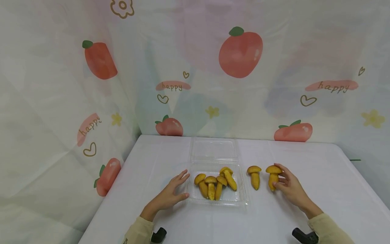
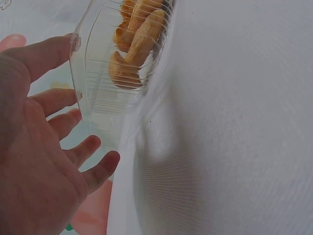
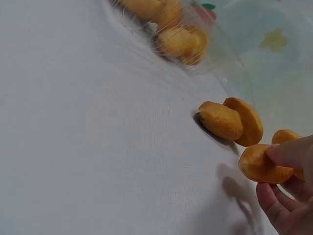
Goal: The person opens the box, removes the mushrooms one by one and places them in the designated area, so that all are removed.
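Observation:
In the head view my right hand (image 1: 292, 189) pinches a yellow mushroom (image 1: 273, 178) between thumb and fingers, cap facing away. The right wrist view shows this held mushroom (image 3: 264, 166) with its shadow apart from it on the cloth. Just left of it another yellow mushroom (image 1: 255, 178) lies on the table. Several more mushrooms (image 1: 211, 189) lie inside a clear plastic container (image 1: 240, 200) with its lid (image 1: 213, 149) folded open to the back. My left hand (image 1: 169, 195) is at the container's left side, fingers spread, with fingertips at its wall (image 2: 80, 98).
A white cloth covers the table (image 1: 213, 223). Fabric walls (image 1: 198, 101) printed with fruit stand behind and at the left. A black object (image 1: 158, 235) sits by the left sleeve and another black object (image 1: 304, 236) by the right sleeve.

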The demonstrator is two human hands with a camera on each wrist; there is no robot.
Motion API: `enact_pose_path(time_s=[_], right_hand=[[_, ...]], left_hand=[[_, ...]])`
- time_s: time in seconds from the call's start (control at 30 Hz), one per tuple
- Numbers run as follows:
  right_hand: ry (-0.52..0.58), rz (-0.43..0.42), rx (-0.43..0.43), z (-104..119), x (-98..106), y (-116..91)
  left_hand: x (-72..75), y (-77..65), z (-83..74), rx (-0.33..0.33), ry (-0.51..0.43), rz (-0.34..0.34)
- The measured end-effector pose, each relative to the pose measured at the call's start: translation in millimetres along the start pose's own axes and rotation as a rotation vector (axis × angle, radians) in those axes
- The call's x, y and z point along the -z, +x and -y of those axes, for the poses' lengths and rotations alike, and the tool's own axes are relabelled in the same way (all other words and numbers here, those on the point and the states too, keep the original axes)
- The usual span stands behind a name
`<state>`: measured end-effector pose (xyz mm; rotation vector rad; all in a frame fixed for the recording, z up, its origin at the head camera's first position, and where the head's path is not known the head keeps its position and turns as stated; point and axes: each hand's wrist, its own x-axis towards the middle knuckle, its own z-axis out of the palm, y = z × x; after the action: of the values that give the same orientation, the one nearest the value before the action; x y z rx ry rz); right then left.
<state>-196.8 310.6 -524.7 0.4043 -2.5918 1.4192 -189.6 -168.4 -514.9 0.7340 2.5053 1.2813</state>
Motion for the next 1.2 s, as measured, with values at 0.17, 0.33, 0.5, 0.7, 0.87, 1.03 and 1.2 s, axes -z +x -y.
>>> enact_pose_path(time_s=[0.17,0.33,0.5,0.7,0.87,1.03,1.2], right_hand=[[-0.004,0.010,0.017,-4.0,-3.0,3.0],[-0.056,0.045,-0.025,-5.6,-5.9,4.5],[-0.091,0.067,-0.054,-7.0,-7.6,5.4],[-0.090,0.075,-0.059,-9.5,-7.1,7.6],[-0.081,0.075,-0.066,-11.9,-7.7,8.3],[-0.091,0.077,-0.091,-11.1,-9.4,6.9],[-0.095,0.087,-0.126,-11.9,-10.0,5.9]], left_hand=[[-0.7,0.0,-0.9,-0.006,-0.006,0.001],[-1.6,0.6,0.2,-0.016,-0.001,0.000],[-1.5,0.0,-0.1,-0.015,-0.002,0.003],[-0.1,-0.5,-2.3,-0.006,-0.006,0.005],[1.0,-0.8,-3.5,-0.004,-0.005,0.006],[0.6,-0.9,-2.6,0.001,-0.002,0.003],[-0.2,-0.6,-2.7,0.001,-0.004,0.005]])
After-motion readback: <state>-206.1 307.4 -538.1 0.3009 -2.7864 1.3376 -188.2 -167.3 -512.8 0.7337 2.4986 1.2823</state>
